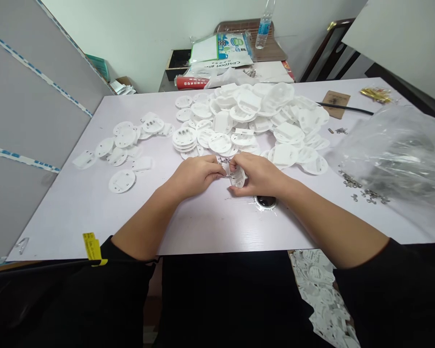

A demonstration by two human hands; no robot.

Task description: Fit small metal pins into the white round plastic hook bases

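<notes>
Left hand (197,174): fingers curled in and pinched on the left edge of a white disc (238,177); forearm bare, black sleeve pushed up.
Right hand (260,177): fingers closed on the same disc from the right, knuckles up.
Hands together: fingertips meet over the disc, just above the surface (188,227).
Disc position: held between the two hands at the middle of the near half of the surface; a small metal glint at its upper left edge, too small to make out.
Grommet hole (265,202): round, dark, set in the surface just below the right hand.
Main heap (253,121): many white discs and flat white plates, stacked and overlapping, just beyond the hands.
Smaller group (126,140): loose white discs, spread out to the left, well apart from the hands.
Single disc (122,181): lies alone, nearest the left edge.
Clear bag (395,154): crumpled plastic, far right; contents blurred.
Metal parts (362,191): small silver pieces scattered beside the bag's near edge.
Cardboard piece (335,104): brown, far right corner, black cable (344,108) across it.
Water bottle (264,19): upright on the stand behind the surface.
Yellow tag (92,246): at the near edge, left of the left arm.
</notes>
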